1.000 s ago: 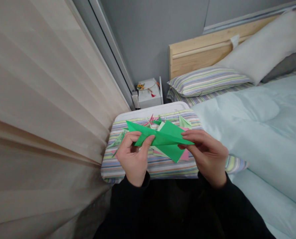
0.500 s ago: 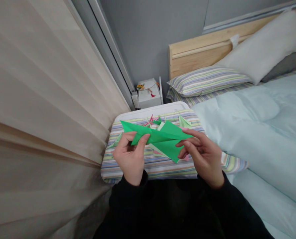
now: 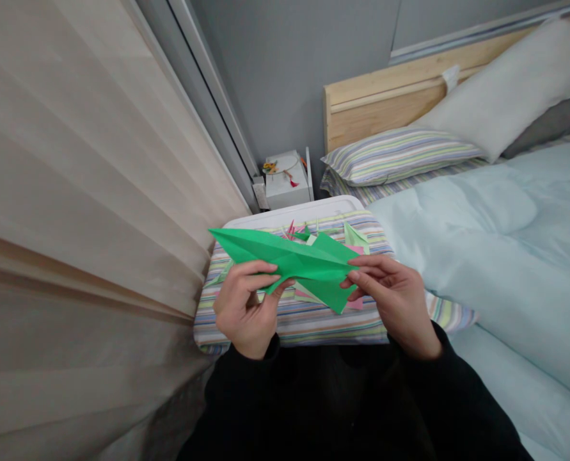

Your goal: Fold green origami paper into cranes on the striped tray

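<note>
A long folded green paper (image 3: 285, 253) with a pointed left tip is held up over the small table. My left hand (image 3: 249, 307) pinches its lower edge near the middle, thumb below and fingers on top. At the right end, the thumb and fingertips of my right hand (image 3: 397, 298) grip the paper's narrow tip. Beneath it on the striped cloth (image 3: 294, 330) lies another green sheet (image 3: 330, 294), with pink and pale green papers around it. Behind the held paper, a pink folded piece (image 3: 291, 229) and a light green folded piece (image 3: 356, 235) show.
A white bedside cabinet (image 3: 289, 192) with small ornaments stands beyond the table. To the right is a bed with a pale blue quilt (image 3: 505, 237), a striped pillow (image 3: 404, 157) and a wooden headboard (image 3: 375, 112). A beige curtain (image 3: 97, 192) hangs along the left.
The held green paper has spread wider and its left tip has shifted left and slightly up. My left hand's fingers have moved over its front; my right hand has closed on the right tip.
</note>
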Tool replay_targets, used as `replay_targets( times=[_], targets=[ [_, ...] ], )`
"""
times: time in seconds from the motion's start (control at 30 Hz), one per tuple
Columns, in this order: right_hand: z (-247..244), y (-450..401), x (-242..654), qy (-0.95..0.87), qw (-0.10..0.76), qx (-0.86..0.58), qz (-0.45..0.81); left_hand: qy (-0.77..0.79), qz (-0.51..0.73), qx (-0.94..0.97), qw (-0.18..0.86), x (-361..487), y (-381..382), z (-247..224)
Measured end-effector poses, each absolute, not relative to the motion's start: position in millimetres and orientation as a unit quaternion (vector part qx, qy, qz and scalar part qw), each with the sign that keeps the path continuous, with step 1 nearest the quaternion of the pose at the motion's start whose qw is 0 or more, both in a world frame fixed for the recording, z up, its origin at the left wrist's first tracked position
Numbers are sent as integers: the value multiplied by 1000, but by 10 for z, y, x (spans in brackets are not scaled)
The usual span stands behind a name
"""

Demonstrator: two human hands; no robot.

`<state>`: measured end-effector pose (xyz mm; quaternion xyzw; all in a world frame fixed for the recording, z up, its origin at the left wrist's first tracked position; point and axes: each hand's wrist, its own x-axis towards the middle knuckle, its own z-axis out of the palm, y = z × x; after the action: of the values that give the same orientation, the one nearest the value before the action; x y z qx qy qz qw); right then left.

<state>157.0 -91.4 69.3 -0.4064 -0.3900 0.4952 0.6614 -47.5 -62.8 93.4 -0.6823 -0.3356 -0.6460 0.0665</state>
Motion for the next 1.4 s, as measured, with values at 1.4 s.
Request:
replay_targets(
  times=[1.4],
  targets=[
    [752, -956, 1293, -327, 692, -401, 503, -388, -642, -659, 46, -278, -727, 851]
  ],
)
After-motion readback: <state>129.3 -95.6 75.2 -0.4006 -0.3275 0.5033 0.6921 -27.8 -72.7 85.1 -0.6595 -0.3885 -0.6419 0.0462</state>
